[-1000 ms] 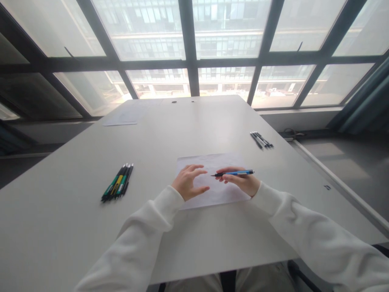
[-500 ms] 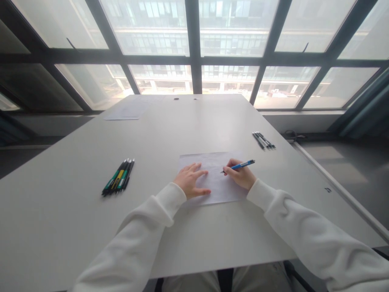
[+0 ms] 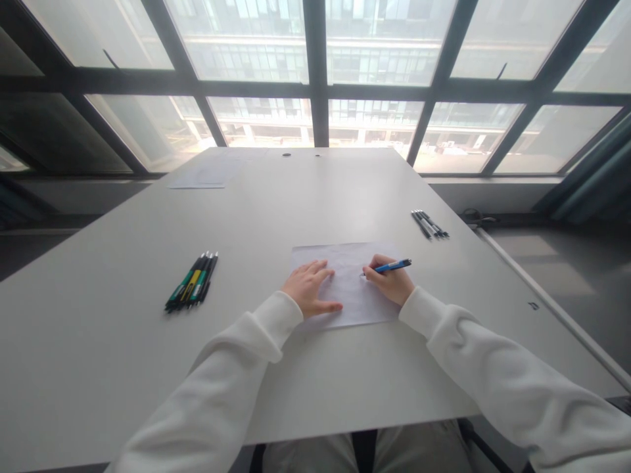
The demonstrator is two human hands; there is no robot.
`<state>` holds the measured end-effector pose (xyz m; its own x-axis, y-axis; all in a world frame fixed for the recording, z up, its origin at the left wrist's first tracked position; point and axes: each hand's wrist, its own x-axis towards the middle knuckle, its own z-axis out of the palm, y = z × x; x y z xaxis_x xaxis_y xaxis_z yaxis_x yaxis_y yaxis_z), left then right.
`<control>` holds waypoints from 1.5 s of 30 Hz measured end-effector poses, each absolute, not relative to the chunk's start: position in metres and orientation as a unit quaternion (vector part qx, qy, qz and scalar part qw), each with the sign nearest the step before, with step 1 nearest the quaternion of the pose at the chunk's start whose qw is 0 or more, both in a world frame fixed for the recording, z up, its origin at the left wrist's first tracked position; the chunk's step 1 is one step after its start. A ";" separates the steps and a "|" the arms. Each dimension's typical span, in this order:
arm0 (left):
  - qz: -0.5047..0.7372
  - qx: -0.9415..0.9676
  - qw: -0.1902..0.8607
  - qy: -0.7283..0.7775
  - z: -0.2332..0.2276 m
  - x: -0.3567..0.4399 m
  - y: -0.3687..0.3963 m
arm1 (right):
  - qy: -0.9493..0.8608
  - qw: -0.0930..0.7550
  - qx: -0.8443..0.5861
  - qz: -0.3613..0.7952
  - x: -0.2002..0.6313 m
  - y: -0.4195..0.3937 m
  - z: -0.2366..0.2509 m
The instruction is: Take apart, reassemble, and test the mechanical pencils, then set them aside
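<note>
- While the left hand (image 3: 308, 289) lies spread on the paper (image 3: 352, 299), grasping nothing, the right hand (image 3: 392, 284) grips a blue pen (image 3: 393, 266), tip down.
- This paper is on the white table (image 3: 315, 381).

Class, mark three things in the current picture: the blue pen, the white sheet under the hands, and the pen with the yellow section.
Blue pen (image 3: 392, 266), head view: on its barrel.
White sheet (image 3: 350, 282), head view: bare area near its middle.
Pen with the yellow section (image 3: 190, 286), head view: on the yellow part.
</note>
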<state>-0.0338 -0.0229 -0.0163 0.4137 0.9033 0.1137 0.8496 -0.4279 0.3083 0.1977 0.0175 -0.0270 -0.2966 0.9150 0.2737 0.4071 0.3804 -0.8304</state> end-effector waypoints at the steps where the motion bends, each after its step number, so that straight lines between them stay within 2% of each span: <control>1: 0.131 0.835 0.102 0.524 -0.017 -0.034 -0.023 | -0.731 0.392 -0.452 0.327 0.198 0.018 -0.027; 8: 0.148 0.833 0.102 0.523 -0.014 -0.034 -0.024 | -0.639 0.468 -0.415 0.448 0.202 0.014 -0.012; 16: 0.304 0.834 0.129 0.443 0.009 -0.020 -0.032 | -0.602 0.373 -0.260 0.656 0.200 -0.004 0.004; 20: 0.311 0.839 0.166 0.413 0.013 -0.017 -0.034 | -0.596 0.354 -0.244 0.678 0.197 -0.005 0.003; 28: 0.346 0.800 0.152 0.466 0.009 -0.024 -0.030 | -0.424 0.459 -0.301 0.721 0.208 0.010 0.003; 36: 0.350 0.773 0.144 0.509 0.005 -0.028 -0.030 | -0.362 0.414 -0.261 0.794 0.215 0.016 -0.004; 45: 0.341 0.787 0.125 0.499 0.007 -0.029 -0.029 | -0.322 0.410 -0.244 0.817 0.214 0.016 -0.011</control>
<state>-0.0286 -0.0287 0.0072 0.2692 0.8705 0.4120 0.6996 -0.4708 0.5375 0.2137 0.0161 -0.0113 -0.5438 0.8283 -0.1348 -0.5136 -0.4555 -0.7271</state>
